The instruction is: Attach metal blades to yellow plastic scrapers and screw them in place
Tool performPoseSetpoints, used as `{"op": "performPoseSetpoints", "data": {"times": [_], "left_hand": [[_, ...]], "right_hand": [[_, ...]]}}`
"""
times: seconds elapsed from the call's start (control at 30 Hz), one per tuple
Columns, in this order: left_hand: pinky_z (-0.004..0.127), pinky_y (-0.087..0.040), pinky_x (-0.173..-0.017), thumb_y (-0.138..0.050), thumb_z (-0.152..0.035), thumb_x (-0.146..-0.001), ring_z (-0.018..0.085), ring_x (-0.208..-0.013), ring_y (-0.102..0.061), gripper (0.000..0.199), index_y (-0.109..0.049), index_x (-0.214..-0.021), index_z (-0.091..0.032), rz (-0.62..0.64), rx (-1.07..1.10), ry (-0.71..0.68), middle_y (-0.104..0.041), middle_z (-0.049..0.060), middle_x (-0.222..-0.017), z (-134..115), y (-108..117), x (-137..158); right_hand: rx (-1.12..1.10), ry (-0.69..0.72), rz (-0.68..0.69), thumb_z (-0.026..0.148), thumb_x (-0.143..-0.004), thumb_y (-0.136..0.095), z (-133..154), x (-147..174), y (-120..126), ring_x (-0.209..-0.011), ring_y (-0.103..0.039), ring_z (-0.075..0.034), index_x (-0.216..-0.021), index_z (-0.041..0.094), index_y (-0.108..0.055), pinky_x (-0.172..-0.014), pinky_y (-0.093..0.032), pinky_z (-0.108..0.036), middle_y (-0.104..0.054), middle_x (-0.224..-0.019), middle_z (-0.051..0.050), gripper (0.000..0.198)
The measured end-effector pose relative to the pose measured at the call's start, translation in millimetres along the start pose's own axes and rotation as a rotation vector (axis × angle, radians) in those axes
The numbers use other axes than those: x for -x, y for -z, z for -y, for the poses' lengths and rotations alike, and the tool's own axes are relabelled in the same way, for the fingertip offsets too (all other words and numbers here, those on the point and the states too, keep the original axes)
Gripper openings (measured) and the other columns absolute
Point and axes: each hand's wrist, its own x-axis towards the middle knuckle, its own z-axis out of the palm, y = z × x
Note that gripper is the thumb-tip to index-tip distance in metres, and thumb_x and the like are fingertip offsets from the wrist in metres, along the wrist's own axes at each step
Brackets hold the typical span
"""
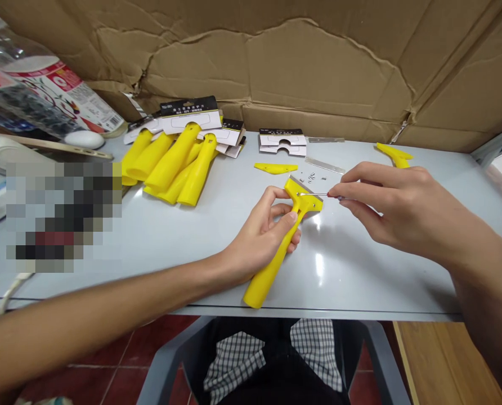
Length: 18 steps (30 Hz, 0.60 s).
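My left hand [272, 228] is wrapped round the neck of a yellow scraper [272, 270], whose hollow handle slants toward me. A metal blade edge shows along the scraper's head. Between the fingertips of my right hand [386, 197] is a small screwdriver [316, 194] with a thin metal shaft. Its tip is at the scraper's head, close to a screw hole; whether it sits in a screw I cannot tell. Just beyond the head lie several small screws [311, 178], a loose yellow clamp piece [275, 168] and a flat metal blade [325, 165].
Several yellow scrapers with card headers [179, 163] are heaped at left. Folded cards [282, 143] and another blade [327, 139] lie at the back. A yellow scraper part [394, 154] is behind my right hand. Plastic bottles [65, 93] stand far left, before a cardboard wall [276, 67].
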Motion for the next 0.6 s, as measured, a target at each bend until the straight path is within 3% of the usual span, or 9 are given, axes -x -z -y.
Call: {"op": "performPoseSetpoints", "data": {"times": [0.2,0.33,0.6], "left_hand": [[0.027,-0.051,-0.058,-0.062,-0.022,-0.103,0.011,-0.067,-0.064,0.021,-0.047,-0.118,-0.025,-0.045,0.024,0.050,-0.073,0.007,-0.114,-5.8,-0.1,-1.2],[0.031,-0.055,-0.063,-0.064,-0.024,-0.102,0.013,-0.067,-0.066,0.026,-0.052,-0.125,-0.024,-0.089,0.019,0.048,-0.074,0.007,-0.111,-8.3,4.0,-5.8],[0.037,-0.055,-0.082,-0.069,-0.020,-0.097,0.018,-0.080,-0.070,0.019,-0.061,-0.114,-0.019,-0.154,0.066,0.049,-0.078,0.011,-0.109,-9.4,10.9,-18.7]], "right_hand": [[-0.043,0.008,-0.007,0.019,-0.106,-0.052,-14.0,-2.4,-5.3,-0.080,-0.068,-0.021,-0.127,0.021,-0.078,-0.071,-0.049,-0.037,-0.076,-0.112,-0.010,0.033],[-0.109,-0.013,-0.005,0.022,-0.105,-0.053,-28.9,-4.6,-12.4,-0.080,-0.067,-0.020,-0.128,0.025,-0.080,-0.072,-0.049,-0.036,-0.076,-0.110,-0.009,0.035],[-0.057,-0.313,0.068,0.029,-0.099,-0.054,-85.7,-0.3,-29.1,-0.098,-0.071,-0.028,-0.121,0.023,-0.079,-0.085,-0.053,-0.041,-0.077,-0.115,-0.011,0.034]]}}
